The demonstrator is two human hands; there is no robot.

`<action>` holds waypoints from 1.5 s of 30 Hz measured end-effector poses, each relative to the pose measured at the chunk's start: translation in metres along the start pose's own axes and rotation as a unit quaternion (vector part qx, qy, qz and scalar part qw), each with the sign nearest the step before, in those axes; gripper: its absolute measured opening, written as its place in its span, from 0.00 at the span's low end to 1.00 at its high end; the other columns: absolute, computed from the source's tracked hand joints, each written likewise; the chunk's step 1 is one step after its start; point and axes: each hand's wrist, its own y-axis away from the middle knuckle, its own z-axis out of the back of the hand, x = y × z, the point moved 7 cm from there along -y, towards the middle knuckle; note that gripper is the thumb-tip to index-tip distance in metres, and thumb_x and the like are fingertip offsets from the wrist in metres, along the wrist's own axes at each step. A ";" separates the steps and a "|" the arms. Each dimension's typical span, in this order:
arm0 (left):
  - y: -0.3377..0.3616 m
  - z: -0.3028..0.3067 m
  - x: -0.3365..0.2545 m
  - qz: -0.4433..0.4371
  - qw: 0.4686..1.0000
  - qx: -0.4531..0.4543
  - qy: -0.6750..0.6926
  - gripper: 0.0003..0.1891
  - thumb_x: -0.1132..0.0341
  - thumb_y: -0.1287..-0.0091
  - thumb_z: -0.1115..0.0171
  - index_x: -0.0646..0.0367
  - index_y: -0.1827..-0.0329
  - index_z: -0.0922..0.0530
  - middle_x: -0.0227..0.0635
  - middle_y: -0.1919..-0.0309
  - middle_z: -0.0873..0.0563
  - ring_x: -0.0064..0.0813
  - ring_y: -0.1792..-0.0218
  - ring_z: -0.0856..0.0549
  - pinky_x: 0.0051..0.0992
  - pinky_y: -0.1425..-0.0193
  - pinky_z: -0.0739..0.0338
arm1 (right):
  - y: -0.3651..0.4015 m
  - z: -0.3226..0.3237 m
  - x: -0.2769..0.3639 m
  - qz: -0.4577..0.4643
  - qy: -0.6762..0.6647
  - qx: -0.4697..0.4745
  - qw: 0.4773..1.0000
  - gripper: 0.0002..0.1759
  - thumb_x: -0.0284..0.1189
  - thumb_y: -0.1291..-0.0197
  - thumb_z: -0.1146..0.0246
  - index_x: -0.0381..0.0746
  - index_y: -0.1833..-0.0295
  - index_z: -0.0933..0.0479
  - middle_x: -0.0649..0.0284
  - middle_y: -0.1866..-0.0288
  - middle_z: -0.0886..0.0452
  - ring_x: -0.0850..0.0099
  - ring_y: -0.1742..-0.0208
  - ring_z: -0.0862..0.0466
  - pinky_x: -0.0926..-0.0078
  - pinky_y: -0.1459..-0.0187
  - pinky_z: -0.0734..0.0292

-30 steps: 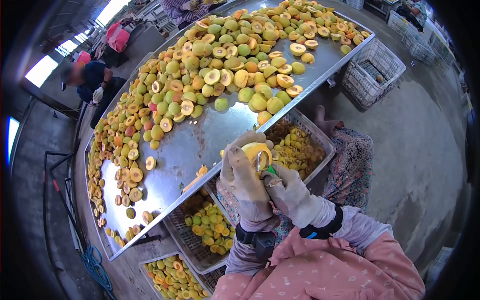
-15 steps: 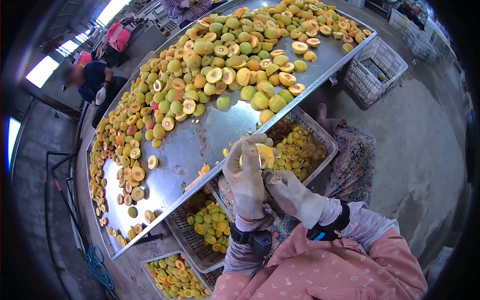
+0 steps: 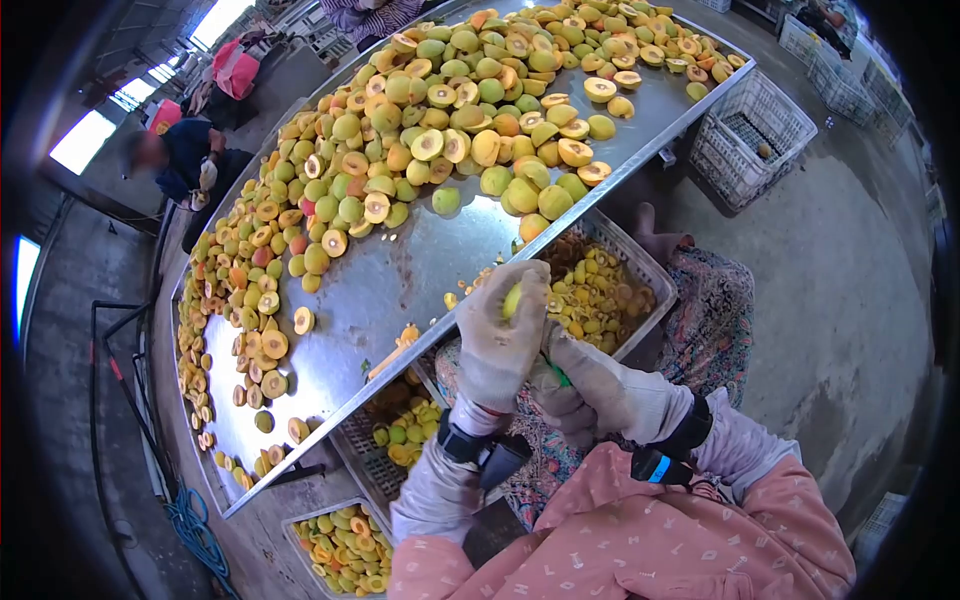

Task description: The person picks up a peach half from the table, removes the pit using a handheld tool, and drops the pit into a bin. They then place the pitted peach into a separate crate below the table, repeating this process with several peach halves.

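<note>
Head view, one frame.

- Left hand: gloved, raised over the near edge of the table. Fingers curled together and clamped on a fruit; only a yellow-green sliver of it shows between the fingertips.
- Right hand: gloved, just below and right of the left hand, touching it. Fingers closed round a tool, of which only a bit of green handle shows.
- Fruit: in the left hand, above the table's rim and just beside the crate.
- Table: steel, slanting from lower left to upper right. A pile of whole and halved green, yellow and orange fruit covers its far side and left end; the near strip is bare metal.
- Crate: mesh, under the table's edge right of the hands, holding yellow pieces.
- Lower crates: two below the table edge, left of the hands, holding fruit halves.
- White basket: on the floor, upper right.
- Co-worker: dark top, at the table's far left side.
</note>
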 end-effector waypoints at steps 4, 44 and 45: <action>-0.008 -0.002 -0.005 -0.076 0.994 0.061 -0.051 0.15 0.62 0.24 0.46 0.67 0.54 0.18 0.34 0.65 0.13 0.19 0.67 0.18 0.22 0.60 0.22 | -0.007 0.002 -0.009 -0.044 -0.084 0.028 0.995 0.33 0.65 0.28 0.57 0.47 0.71 0.36 0.74 0.81 0.39 0.79 0.84 0.39 0.74 0.80 0.38; 0.151 0.188 0.085 0.274 0.681 -0.362 -0.574 0.16 0.62 0.30 0.35 0.66 0.46 0.19 0.44 0.42 0.22 0.36 0.45 0.21 0.32 0.39 0.22 | -0.051 0.046 -0.025 0.019 0.175 -0.049 0.983 0.21 0.46 0.28 0.49 0.42 0.68 0.29 0.70 0.79 0.34 0.80 0.83 0.36 0.79 0.82 0.40; 0.145 0.176 0.081 0.194 0.667 -0.398 -0.600 0.22 0.62 0.31 0.35 0.64 0.38 0.23 0.43 0.39 0.25 0.36 0.43 0.23 0.33 0.38 0.24 | -0.051 0.043 -0.023 0.023 0.151 -0.031 0.988 0.21 0.47 0.28 0.50 0.42 0.67 0.29 0.71 0.80 0.34 0.80 0.83 0.36 0.79 0.83 0.41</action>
